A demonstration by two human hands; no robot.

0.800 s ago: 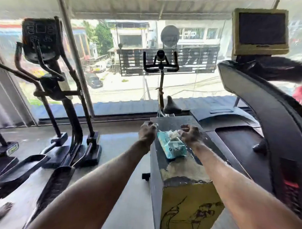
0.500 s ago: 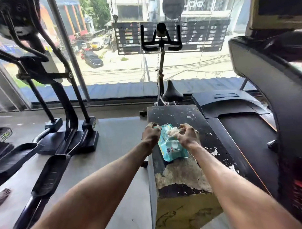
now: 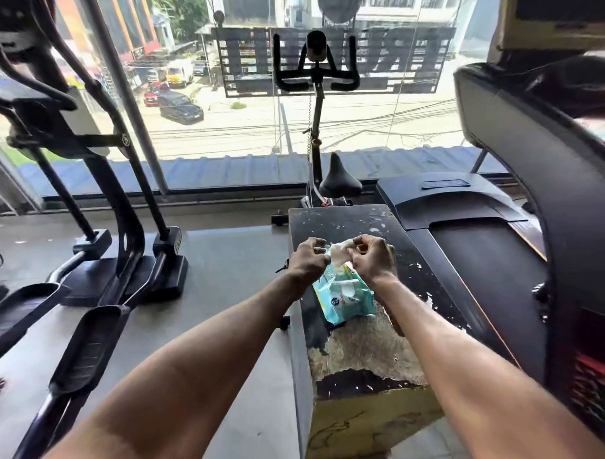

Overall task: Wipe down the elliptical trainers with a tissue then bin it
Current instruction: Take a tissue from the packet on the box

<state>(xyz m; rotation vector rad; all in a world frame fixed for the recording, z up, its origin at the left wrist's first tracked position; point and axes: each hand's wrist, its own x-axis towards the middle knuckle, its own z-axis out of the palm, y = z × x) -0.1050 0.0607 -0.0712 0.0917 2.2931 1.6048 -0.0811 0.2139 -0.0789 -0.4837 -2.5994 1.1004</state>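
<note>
A teal tissue pack (image 3: 344, 297) lies on top of a worn black-and-yellow box (image 3: 365, 355). A white tissue (image 3: 339, 252) sticks out of the pack's far end. My left hand (image 3: 305, 260) and my right hand (image 3: 372, 259) both pinch that tissue with curled fingers, just above the pack. A black elliptical trainer (image 3: 100, 174) stands to the left on the grey floor, its long pedals (image 3: 87, 352) reaching toward me. No bin is in view.
A spin bike (image 3: 318, 133) stands behind the box at the window. A treadmill (image 3: 472, 242) runs along the right, its dark console frame (image 3: 543, 176) close by. A second elliptical's pedal (image 3: 13, 318) shows at the far left. Grey floor lies between box and elliptical.
The view has dropped and drawn closer to the box. My hands have come together over the pack's far end and the tissue has been drawn up out of it.
</note>
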